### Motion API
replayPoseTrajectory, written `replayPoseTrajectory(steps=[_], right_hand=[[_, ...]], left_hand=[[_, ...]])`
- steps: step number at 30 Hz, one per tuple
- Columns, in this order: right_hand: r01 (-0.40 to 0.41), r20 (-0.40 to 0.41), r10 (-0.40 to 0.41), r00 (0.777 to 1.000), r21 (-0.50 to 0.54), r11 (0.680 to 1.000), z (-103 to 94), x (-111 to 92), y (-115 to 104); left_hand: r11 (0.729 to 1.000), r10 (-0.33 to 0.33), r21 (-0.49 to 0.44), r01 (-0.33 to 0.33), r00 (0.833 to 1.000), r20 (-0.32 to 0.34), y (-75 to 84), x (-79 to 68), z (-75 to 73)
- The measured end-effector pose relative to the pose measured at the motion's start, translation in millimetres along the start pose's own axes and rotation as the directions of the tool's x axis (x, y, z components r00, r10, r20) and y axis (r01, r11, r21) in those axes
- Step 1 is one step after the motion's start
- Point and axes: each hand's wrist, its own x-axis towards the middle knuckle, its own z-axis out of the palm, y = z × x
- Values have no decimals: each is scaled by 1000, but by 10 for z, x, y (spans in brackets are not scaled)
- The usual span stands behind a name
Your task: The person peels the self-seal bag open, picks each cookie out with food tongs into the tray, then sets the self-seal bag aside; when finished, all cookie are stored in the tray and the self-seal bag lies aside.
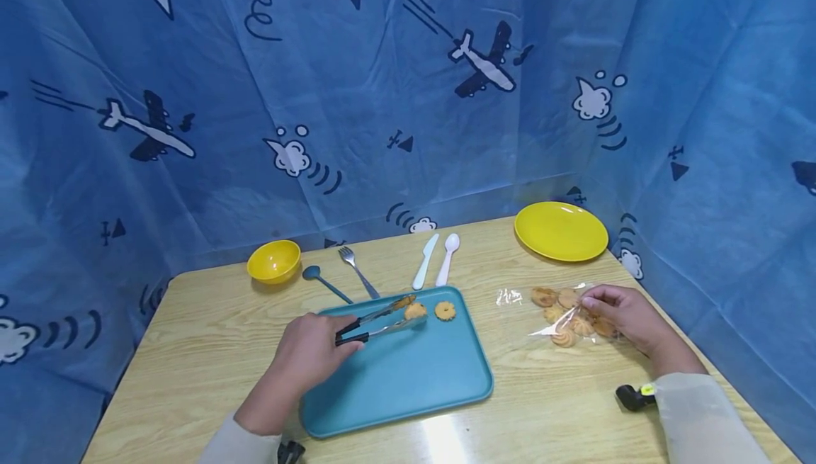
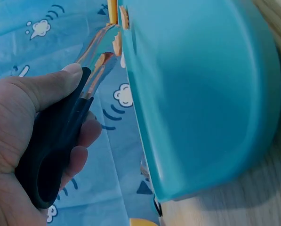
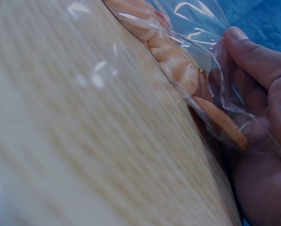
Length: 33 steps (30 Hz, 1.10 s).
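Note:
My left hand point(image 1: 312, 351) grips a pair of tongs point(image 2: 55, 136) by the black handles, over the teal tray point(image 1: 408, 386). The tongs' metal arms are spread, and one cookie point(image 1: 416, 310) lies between their tips at the tray's far side. A second cookie point(image 1: 445, 311), flower-shaped with a hole, lies on the tray just right of it. On the right of the table, a clear plastic bag point(image 1: 519, 297) holds several piped cookies point(image 3: 178, 68). Thumb and fingers of my right hand point(image 1: 627, 319) pinch the bag's film near its right end.
Behind the tray lie a dark spoon point(image 1: 312, 273), a metal fork point(image 1: 358, 271), a pale knife point(image 1: 426, 261) and a pale pink spoon point(image 1: 448, 258). A yellow bowl point(image 1: 274, 263) stands back left, a yellow plate point(image 1: 561, 232) back right. Blue printed curtains point(image 1: 382, 95) surround the table.

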Motion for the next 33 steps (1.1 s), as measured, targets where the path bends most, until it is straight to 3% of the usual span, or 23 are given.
replayPoseTrajectory(steps=[19,33], right_hand=[[-19,10,19,1000,22,1000,6,6,-28],[22,-10,-22,1000,-6,1000,-14,-15,-2]], left_hand=[[1000,-11,12,11,1000,-1,-4,25,-4],[1000,-3,17,3,1000,0,-7,44,11]])
